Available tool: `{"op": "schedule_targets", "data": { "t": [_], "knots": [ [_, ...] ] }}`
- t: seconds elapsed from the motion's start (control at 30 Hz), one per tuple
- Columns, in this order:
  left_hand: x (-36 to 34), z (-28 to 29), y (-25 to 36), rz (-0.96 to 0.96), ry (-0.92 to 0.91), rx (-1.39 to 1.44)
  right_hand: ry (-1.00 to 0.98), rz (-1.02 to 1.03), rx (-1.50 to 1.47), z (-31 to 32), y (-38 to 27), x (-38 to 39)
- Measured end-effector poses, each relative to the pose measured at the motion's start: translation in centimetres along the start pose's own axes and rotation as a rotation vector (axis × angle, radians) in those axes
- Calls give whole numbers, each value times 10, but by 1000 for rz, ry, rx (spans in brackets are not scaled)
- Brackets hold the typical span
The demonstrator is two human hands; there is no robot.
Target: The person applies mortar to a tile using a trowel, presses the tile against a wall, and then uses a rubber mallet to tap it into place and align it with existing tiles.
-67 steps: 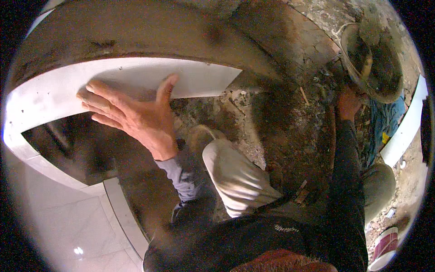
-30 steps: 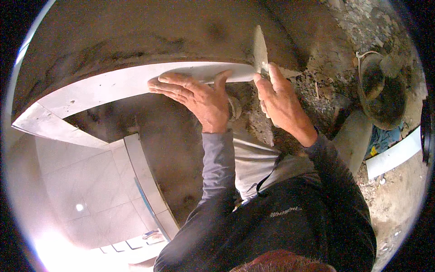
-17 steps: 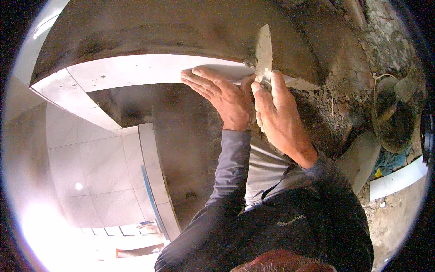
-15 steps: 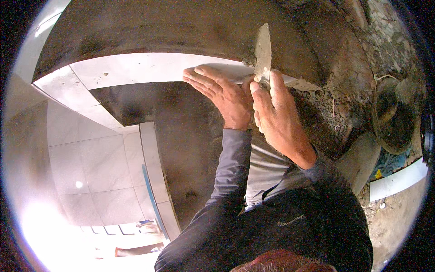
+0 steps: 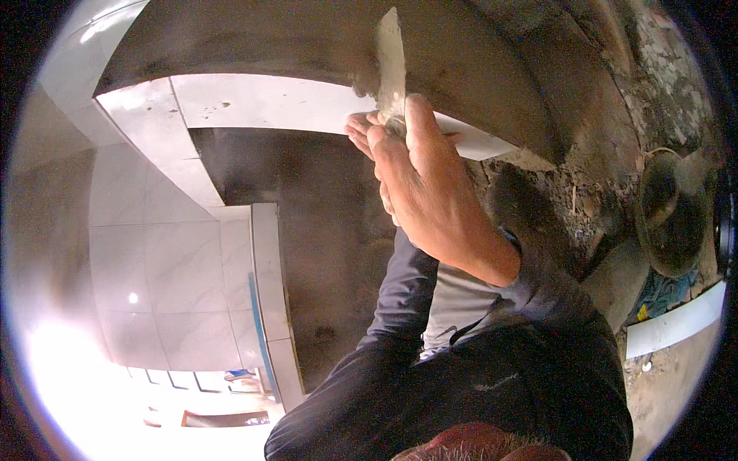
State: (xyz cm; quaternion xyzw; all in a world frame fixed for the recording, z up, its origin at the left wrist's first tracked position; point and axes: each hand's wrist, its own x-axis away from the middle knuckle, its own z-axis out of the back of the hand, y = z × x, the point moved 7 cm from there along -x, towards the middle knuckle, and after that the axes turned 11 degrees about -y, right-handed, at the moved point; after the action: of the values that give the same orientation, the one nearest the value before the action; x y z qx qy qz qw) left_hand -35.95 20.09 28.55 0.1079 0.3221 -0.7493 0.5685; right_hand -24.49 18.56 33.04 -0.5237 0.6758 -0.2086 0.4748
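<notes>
My right hand (image 5: 434, 188) is closed round the handle of a trowel (image 5: 391, 65). Its narrow, mortar-smeared blade points away from me, over the edge of a brown mortar surface (image 5: 261, 42). Below that edge runs a curving band of white tiles (image 5: 269, 101), with a few grey specks on it. My left hand (image 5: 359, 129) lies against this band, fingers stretched out, mostly covered by my right hand. A little wet mortar clings at the tile's top edge beside the blade.
A dark rubber bucket (image 5: 673, 219) stands at the right, among rubble and gravel. Nearer me lies a loose white tile strip (image 5: 676, 321). At the left, a tile-edged ledge (image 5: 269, 276) borders a pale tiled floor (image 5: 184, 269), with bright light at the lower left.
The trowel and my right hand have moved left along the tile band, now passing in front of my left hand. The view has shifted slightly.
</notes>
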Motion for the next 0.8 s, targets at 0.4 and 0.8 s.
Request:
{"op": "schedule_targets", "data": {
  "t": [0.4,0.8],
  "knots": [
    [6,12,2,10,2,28,-131,137,-165,-32,-51,-35],
    [3,8,13,-13,-8,55,-430,103,-657,-61,-92,-55]
  ]
}}
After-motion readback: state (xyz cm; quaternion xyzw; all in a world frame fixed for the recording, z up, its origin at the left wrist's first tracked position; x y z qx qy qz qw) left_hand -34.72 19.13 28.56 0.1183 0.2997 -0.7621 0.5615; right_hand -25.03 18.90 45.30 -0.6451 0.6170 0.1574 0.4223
